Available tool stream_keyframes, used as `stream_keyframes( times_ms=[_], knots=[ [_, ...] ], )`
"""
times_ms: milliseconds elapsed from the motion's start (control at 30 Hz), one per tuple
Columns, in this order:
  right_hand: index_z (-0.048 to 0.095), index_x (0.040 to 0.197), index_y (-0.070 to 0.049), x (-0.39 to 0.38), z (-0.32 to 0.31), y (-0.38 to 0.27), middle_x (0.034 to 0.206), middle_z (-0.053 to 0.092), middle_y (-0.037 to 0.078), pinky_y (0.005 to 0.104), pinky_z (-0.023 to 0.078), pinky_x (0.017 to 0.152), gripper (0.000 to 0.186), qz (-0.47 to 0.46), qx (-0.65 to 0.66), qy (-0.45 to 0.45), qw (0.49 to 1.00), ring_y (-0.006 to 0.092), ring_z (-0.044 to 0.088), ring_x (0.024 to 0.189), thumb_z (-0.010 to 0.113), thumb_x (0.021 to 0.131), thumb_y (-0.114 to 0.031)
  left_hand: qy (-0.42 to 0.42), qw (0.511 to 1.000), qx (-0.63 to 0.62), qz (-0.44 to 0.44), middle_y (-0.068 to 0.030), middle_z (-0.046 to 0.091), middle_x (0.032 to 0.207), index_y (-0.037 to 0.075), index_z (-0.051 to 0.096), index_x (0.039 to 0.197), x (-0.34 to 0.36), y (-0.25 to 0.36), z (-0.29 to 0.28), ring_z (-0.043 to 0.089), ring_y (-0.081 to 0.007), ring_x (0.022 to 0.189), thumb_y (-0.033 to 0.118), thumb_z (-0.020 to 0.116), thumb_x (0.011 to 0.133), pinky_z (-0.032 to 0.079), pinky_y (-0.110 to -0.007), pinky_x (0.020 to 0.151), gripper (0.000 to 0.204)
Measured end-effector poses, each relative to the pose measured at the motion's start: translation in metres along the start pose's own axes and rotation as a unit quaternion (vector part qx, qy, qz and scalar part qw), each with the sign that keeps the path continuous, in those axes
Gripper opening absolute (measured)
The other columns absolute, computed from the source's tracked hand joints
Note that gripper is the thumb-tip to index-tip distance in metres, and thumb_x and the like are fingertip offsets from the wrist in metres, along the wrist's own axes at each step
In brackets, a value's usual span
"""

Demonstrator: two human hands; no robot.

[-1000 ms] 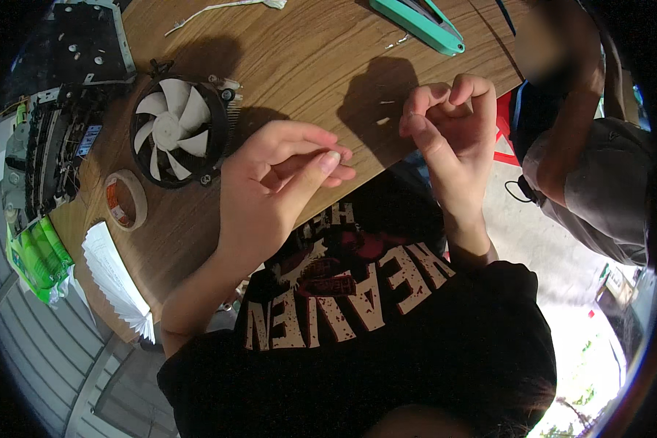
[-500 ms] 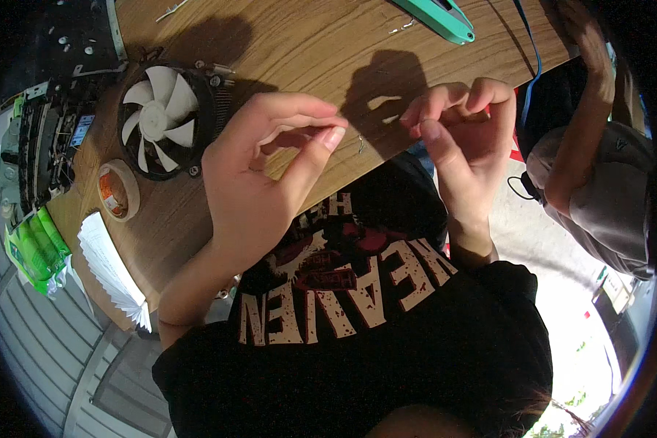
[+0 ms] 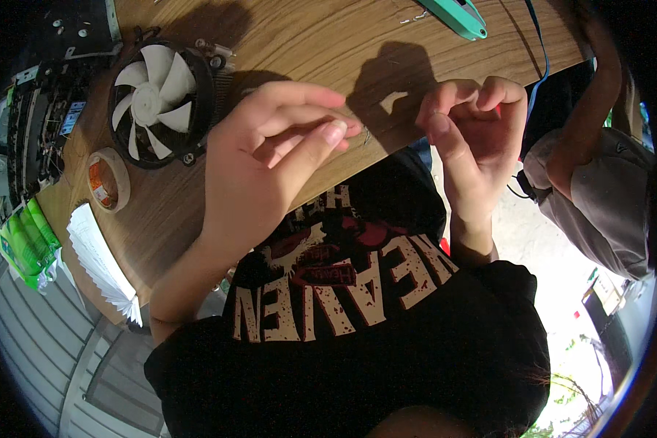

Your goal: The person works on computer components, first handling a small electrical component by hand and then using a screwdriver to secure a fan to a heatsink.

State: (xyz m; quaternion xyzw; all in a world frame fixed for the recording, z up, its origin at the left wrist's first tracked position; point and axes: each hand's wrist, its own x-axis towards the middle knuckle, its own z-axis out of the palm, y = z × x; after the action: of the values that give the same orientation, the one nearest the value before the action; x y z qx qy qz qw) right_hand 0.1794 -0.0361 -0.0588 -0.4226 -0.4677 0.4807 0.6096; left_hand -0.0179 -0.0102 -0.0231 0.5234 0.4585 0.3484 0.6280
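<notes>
My left hand (image 3: 259,157) hovers over the near edge of the wooden table, thumb pressed against the middle finger and index finger lifted above. To its right, my right hand (image 3: 478,139) is raised with thumb and index fingertip together and the other fingers curled. Whatever either pinch holds is too small to make out. A gap separates the two hands. Just past my left fingertips, a tiny thin wire-like bit (image 3: 367,136) lies on the tabletop (image 3: 306,44). Left of my left hand sits a cooling fan (image 3: 147,104) with white blades and a dark frame.
A tape roll (image 3: 108,180), fanned white paper (image 3: 102,255) and a green packet (image 3: 28,244) line the left side, below dark circuit hardware (image 3: 44,124). A teal tool (image 3: 460,18) and blue cord (image 3: 539,51) lie at the far right. Another person's arm (image 3: 591,109) shows beyond.
My left index finger has lifted away from the thumb. My right hand has shifted slightly right, its pinch kept. The fan, tape roll and paper appear a little farther left in view.
</notes>
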Motion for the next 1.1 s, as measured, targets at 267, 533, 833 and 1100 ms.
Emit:
stream_keyframes(
  times_ms=[267, 533, 833, 1100],
  knots=[
    [0.03, 0.099, -0.006, -0.004, 0.018, 0.0, 0.088, 0.055, 0.011, 0.0193, 0.044, 0.061, 0.04, 0.022, 0.029, -0.034, 0.999, 0.0088, 0.054, 0.075, 0.058, 0.077, 0.011, -0.027, 0.987, -0.083, -0.135, -0.015, 0.065, 0.09, -0.002, 0.052, 0.11, 0.002, 0.006, -0.001, 0.061, -0.0132, 0.077, 0.01, 0.058, 0.086, 0.046, -0.025, 0.071, 0.028],
    [0.03, 0.097, -0.006, -0.003, 0.033, -0.006, 0.087, 0.055, 0.008, 0.0204, 0.047, 0.065, 0.039, 0.115, 0.081, -0.037, 0.989, 0.0082, 0.055, 0.074, 0.057, 0.077, 0.013, -0.044, 0.972, -0.17, -0.158, -0.0117, 0.064, 0.091, -0.001, 0.051, 0.109, -0.001, -0.003, -0.005, 0.059, -0.012, 0.077, 0.007, 0.059, 0.084, 0.044, -0.022, 0.07, 0.027],
    [0.03, 0.098, -0.007, -0.003, 0.035, -0.007, 0.085, 0.056, 0.008, 0.0208, 0.048, 0.066, 0.04, 0.133, 0.079, -0.048, 0.987, 0.0096, 0.057, 0.076, 0.057, 0.075, 0.013, -0.008, 0.993, -0.094, -0.068, -0.0099, 0.063, 0.087, -0.003, 0.053, 0.101, -0.006, -0.004, -0.001, 0.061, -0.0134, 0.077, 0.004, 0.06, 0.084, 0.048, -0.024, 0.07, 0.02],
    [0.033, 0.099, -0.008, -0.006, 0.036, -0.01, 0.088, 0.056, 0.01, 0.0214, 0.045, 0.069, 0.04, 0.148, 0.074, -0.053, 0.985, 0.0104, 0.054, 0.079, 0.057, 0.074, 0.013, -0.011, 0.998, -0.014, 0.061, -0.011, 0.064, 0.087, -0.002, 0.054, 0.099, -0.007, -0.014, -0.002, 0.063, -0.0139, 0.08, -0.003, 0.06, 0.083, 0.05, -0.023, 0.071, 0.017]
  ],
)
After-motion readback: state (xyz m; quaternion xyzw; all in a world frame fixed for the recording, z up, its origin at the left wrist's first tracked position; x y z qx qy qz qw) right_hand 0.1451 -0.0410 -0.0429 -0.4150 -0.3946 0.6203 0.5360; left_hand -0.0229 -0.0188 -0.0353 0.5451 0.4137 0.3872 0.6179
